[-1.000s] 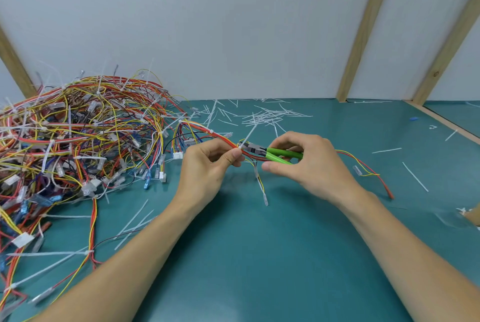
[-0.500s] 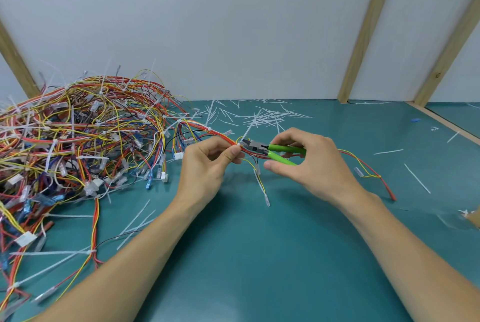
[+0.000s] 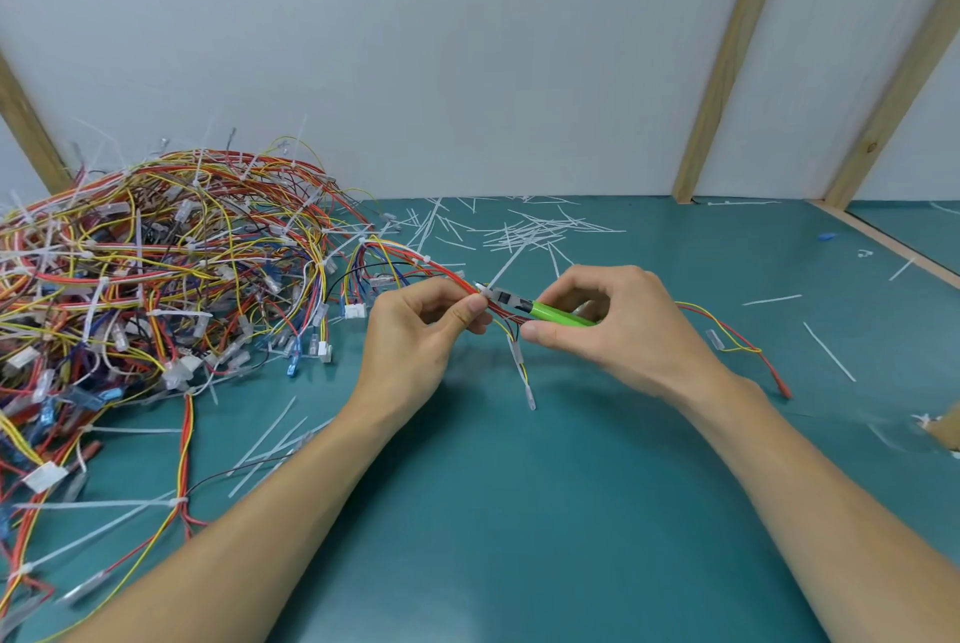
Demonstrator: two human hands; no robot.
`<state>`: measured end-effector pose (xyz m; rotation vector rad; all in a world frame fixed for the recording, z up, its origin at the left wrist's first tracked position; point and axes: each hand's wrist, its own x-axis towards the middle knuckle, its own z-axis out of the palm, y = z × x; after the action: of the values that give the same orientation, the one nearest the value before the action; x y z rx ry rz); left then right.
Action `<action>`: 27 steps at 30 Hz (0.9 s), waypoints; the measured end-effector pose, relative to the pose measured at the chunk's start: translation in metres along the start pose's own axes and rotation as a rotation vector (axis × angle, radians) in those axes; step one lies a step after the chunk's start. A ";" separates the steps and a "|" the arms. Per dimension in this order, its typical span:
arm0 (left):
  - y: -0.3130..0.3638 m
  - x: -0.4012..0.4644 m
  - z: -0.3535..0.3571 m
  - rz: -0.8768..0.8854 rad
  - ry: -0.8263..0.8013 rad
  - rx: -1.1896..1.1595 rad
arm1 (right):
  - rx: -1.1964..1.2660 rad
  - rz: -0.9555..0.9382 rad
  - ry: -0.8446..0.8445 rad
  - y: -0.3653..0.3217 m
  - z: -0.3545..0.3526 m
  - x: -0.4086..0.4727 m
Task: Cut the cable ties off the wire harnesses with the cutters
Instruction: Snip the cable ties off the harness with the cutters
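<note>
My left hand [image 3: 421, 330] pinches a red and yellow wire harness [image 3: 436, 268] at mid-table. My right hand [image 3: 618, 325] grips green-handled cutters [image 3: 550, 311], whose metal jaws sit at a white cable tie [image 3: 506, 268] on the harness just right of my left thumb. The tie's tail sticks up and away. The harness runs on behind my right hand to a red end [image 3: 779, 385] on the mat. A small branch with a clear connector [image 3: 522, 372] hangs below the jaws.
A big tangled pile of harnesses [image 3: 156, 268] with ties fills the left of the green mat [image 3: 519, 512]. Cut tie tails [image 3: 535, 232] lie scattered at the back and right. Wooden posts [image 3: 727, 60] stand against the white wall.
The cutter jaws have crept left along the harness onto the cable tie beside my left thumb. Both hands have stayed in about the same place.
</note>
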<state>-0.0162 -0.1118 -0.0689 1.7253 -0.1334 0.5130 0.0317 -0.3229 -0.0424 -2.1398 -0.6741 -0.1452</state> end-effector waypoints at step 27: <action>-0.003 -0.001 0.001 -0.017 -0.010 0.004 | -0.059 -0.012 0.065 -0.003 0.004 -0.004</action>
<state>-0.0158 -0.1121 -0.0726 1.7316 -0.1242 0.4926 0.0259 -0.3200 -0.0446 -2.1779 -0.6522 -0.2436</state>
